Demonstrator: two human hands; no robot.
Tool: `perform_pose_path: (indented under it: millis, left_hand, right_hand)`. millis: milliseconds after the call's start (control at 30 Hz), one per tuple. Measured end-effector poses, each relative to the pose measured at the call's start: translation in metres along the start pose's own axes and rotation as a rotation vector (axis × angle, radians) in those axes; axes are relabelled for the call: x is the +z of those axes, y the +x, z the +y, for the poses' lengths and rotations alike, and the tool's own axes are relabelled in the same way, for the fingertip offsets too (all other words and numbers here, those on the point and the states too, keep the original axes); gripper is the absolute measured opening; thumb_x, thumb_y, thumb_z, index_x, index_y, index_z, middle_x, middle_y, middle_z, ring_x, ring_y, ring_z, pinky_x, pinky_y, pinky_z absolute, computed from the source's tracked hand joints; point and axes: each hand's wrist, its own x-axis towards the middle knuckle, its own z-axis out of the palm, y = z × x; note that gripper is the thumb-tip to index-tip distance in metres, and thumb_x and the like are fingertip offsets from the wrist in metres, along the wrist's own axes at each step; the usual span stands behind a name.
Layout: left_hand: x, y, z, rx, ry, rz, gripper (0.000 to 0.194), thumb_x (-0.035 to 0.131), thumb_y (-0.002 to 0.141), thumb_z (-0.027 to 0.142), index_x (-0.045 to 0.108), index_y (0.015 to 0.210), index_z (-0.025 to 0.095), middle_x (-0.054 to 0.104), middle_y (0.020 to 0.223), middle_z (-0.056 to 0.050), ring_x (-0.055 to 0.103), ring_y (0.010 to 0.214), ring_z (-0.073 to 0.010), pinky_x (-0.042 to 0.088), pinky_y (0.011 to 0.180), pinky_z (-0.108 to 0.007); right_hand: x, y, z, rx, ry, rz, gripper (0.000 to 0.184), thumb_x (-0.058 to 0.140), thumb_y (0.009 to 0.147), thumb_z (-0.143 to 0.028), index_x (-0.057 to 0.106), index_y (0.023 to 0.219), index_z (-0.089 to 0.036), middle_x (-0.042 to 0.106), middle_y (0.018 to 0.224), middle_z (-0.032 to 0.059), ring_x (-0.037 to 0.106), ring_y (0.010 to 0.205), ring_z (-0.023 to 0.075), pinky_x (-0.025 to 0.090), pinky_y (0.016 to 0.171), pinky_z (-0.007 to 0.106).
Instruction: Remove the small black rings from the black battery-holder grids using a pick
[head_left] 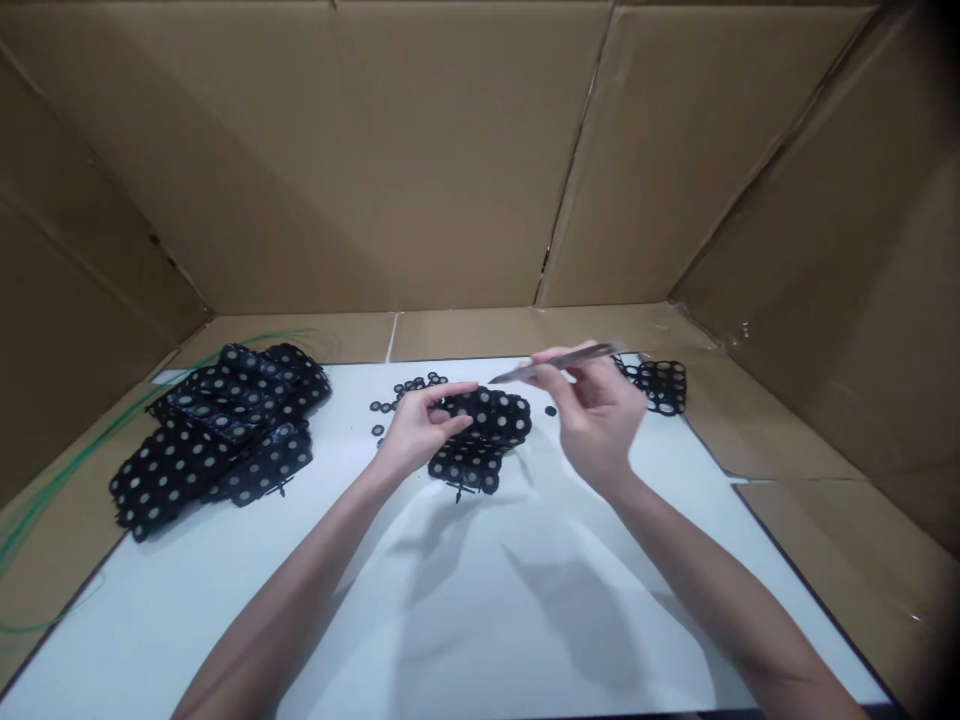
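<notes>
Near the middle of the white board, my left hand (420, 428) grips the left edge of a black sheet (495, 418) dotted with pale round pieces. Its index finger lies along the sheet's top, with the thumb lower down. The sheet is bent, and a lower part hangs towards me. My right hand (600, 415) is closed around metal tweezers (555, 362), whose tips point left, just above the sheet's upper edge and close to my left fingertip. Whether the tips hold anything is too small to tell. Several loose black rings (409, 386) lie behind and beside my left hand.
A heap of similar black dotted sheets (225, 420) covers the board's left side, beside green strands (75, 460). At the back right lies a black lattice with open holes (664, 387). A single dark disc (550, 411) rests between the hands. Cardboard walls (375, 160) surround the board.
</notes>
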Motion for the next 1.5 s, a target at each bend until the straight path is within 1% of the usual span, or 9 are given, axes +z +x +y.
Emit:
perform_pose_path:
  millis: [33,100,167,233,433,1000,1333,1433,1500]
  left_hand:
    - [0.000,0.001,0.000,-0.002,-0.035,0.009,0.039,0.064,0.066,0.024,0.063,0.105,0.022,0.055,0.053,0.004,0.045,0.046,-0.0087,0.036,0.051,-0.023]
    - [0.000,0.002,0.000,0.013,-0.122,0.033,0.040,0.067,0.062,0.023,0.064,0.102,0.020,0.066,0.078,-0.002,0.057,0.063,-0.0133,0.043,0.063,-0.026]
    - [0.001,0.002,0.000,0.053,-0.174,0.070,0.041,0.071,0.058,0.022,0.063,0.099,0.019,0.065,0.097,-0.006,0.060,0.079,-0.0171,0.044,0.072,-0.029]
    - [0.002,0.002,0.001,0.094,-0.191,0.091,0.041,0.073,0.056,0.022,0.063,0.096,0.019,0.064,0.103,-0.006,0.060,0.086,-0.0185,0.044,0.078,-0.030]
    - [0.006,-0.003,0.007,0.081,-0.262,0.049,0.032,0.073,0.057,0.020,0.065,0.088,0.017,0.066,0.099,-0.006,0.059,0.091,-0.0197,0.042,0.084,-0.032]
    - [0.005,-0.003,0.007,0.135,-0.213,0.076,0.030,0.071,0.061,0.022,0.065,0.091,0.017,0.062,0.099,-0.007,0.057,0.090,-0.0186,0.042,0.083,-0.031]
    - [0.009,-0.001,0.003,0.026,-0.230,0.079,0.032,0.072,0.058,0.022,0.066,0.089,0.017,0.066,0.092,-0.005,0.058,0.081,-0.0167,0.043,0.077,-0.029]
    - [0.011,0.001,-0.002,0.029,-0.256,0.061,0.031,0.071,0.059,0.022,0.066,0.089,0.017,0.067,0.093,-0.005,0.059,0.084,-0.0172,0.042,0.081,-0.030]
    - [0.012,0.002,-0.004,0.012,-0.272,0.060,0.034,0.072,0.058,0.022,0.066,0.091,0.017,0.067,0.092,-0.005,0.059,0.086,-0.0179,0.042,0.082,-0.031]
  right_hand:
    - [-0.003,0.003,-0.001,0.022,0.025,0.040,0.009,0.056,0.079,-0.016,0.064,0.080,-0.021,0.061,0.083,0.0008,0.061,0.075,0.0128,0.055,0.059,0.025]
    - [-0.007,0.007,-0.002,0.046,0.052,0.037,0.008,0.058,0.078,-0.016,0.065,0.079,-0.021,0.061,0.082,0.0000,0.061,0.073,0.0123,0.056,0.059,0.025]
    - [-0.006,0.008,-0.001,0.060,0.053,-0.005,0.008,0.058,0.077,-0.017,0.065,0.077,-0.021,0.061,0.081,-0.0002,0.061,0.073,0.0122,0.056,0.059,0.024]
    - [-0.003,0.005,0.001,0.058,0.039,-0.064,0.009,0.058,0.078,-0.017,0.065,0.077,-0.021,0.062,0.081,0.0002,0.061,0.074,0.0124,0.056,0.059,0.024]
    - [0.003,-0.001,0.003,0.002,0.000,-0.185,0.012,0.055,0.079,-0.016,0.065,0.081,-0.021,0.060,0.080,0.0018,0.059,0.074,0.0133,0.055,0.058,0.025]
    - [0.001,0.001,0.002,-0.002,-0.013,-0.185,0.011,0.055,0.078,-0.015,0.065,0.079,-0.020,0.060,0.078,0.0014,0.058,0.073,0.0127,0.053,0.055,0.023]
    - [0.006,-0.005,0.008,0.028,0.014,-0.228,0.011,0.054,0.080,-0.019,0.065,0.080,-0.020,0.060,0.080,0.0027,0.058,0.072,0.0134,0.052,0.054,0.024]
    - [0.008,-0.007,0.010,0.003,0.007,-0.276,0.011,0.054,0.080,-0.020,0.064,0.080,-0.019,0.061,0.081,0.0037,0.059,0.073,0.0142,0.052,0.053,0.024]
    - [0.007,-0.006,0.009,-0.020,-0.012,-0.253,0.010,0.054,0.080,-0.019,0.064,0.079,-0.019,0.062,0.080,0.0037,0.059,0.073,0.0144,0.052,0.054,0.024]
